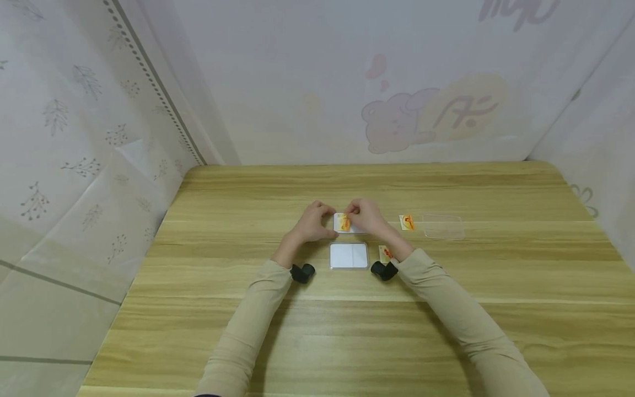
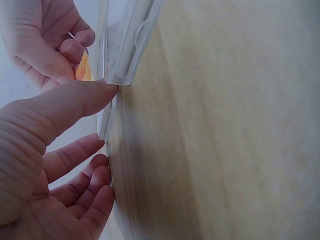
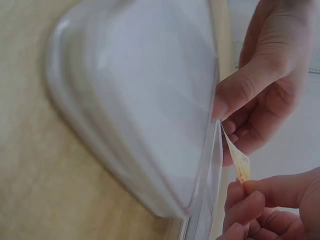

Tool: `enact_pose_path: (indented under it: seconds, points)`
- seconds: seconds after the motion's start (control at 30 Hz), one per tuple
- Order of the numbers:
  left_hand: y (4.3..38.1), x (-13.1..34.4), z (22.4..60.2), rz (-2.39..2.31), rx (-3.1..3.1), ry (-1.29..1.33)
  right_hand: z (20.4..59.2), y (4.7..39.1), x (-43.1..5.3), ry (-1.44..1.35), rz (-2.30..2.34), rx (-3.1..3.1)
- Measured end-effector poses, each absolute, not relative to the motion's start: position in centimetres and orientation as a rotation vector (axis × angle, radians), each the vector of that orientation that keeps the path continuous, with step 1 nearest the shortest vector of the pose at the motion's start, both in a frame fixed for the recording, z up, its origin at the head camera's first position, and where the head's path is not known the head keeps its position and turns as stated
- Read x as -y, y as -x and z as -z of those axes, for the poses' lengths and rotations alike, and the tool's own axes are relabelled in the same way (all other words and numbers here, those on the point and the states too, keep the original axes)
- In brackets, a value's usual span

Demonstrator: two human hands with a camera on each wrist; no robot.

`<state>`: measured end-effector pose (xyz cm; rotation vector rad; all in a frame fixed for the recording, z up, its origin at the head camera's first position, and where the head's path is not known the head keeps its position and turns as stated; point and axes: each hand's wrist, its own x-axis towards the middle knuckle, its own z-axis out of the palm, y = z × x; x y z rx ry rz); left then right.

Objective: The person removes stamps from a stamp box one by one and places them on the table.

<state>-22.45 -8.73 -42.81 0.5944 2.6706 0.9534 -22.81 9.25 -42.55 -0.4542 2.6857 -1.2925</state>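
A flat white case (image 1: 336, 226) lies on the wooden table. My left hand (image 1: 312, 223) holds its left end, thumb at the near edge and forefinger at the far edge. From the right, my right hand (image 1: 368, 218) pinches a small orange-and-yellow paper piece (image 1: 343, 222) over the case; in the right wrist view that paper (image 3: 241, 162) stands tilted, one end by the case. Nearer to me lies a second white case (image 1: 349, 255) with a clear rim, seen large and close in the right wrist view. My right hand partly covers the first case.
Right of the hands lies another small yellow-and-orange paper (image 1: 407, 222), beside a clear plastic cover (image 1: 443, 226). One more small printed paper (image 1: 384, 252) is partly hidden by the right wrist. Printed curtains (image 1: 297, 82) stand behind and beside the wooden table (image 1: 322, 342).
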Motion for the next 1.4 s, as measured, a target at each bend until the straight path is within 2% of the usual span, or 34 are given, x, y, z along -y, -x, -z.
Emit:
enact_pose_path:
  seconds: [0.53,1.4]
  points:
    - [22.4,8.7,42.7,-0.943,-2.672,-0.593,42.1,22.5,-9.7,0.317,1.417,-2.561]
    - [22.2,8.7,42.6,-0.949,-2.662,-0.586,42.0,21.8,-11.7,0.256,1.384,-2.571]
